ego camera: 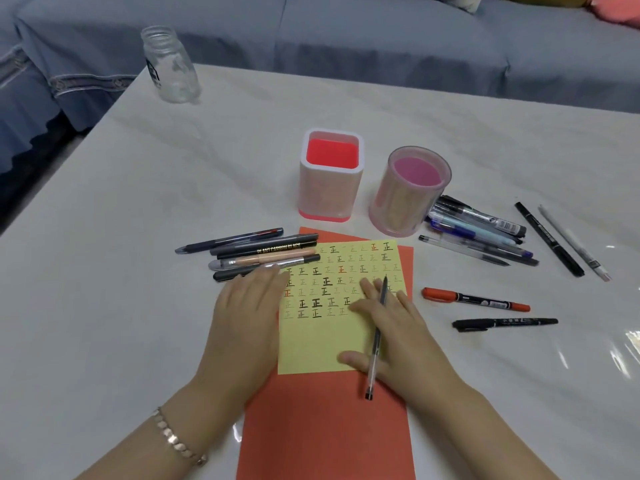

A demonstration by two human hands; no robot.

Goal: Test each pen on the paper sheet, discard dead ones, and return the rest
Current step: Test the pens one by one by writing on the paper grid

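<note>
Both lie flat-fingered: left grip (pixel 247 306) rests on the paper sheet (pixel 311 348); the pen (pixel 377 336), loose across the right grip (pixel 398 327), may roll away.

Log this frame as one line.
step: pen test | left hand: flat on yellow sheet edge | right hand: flat on sheet, pen lying across it | square holder, round holder: empty
</note>
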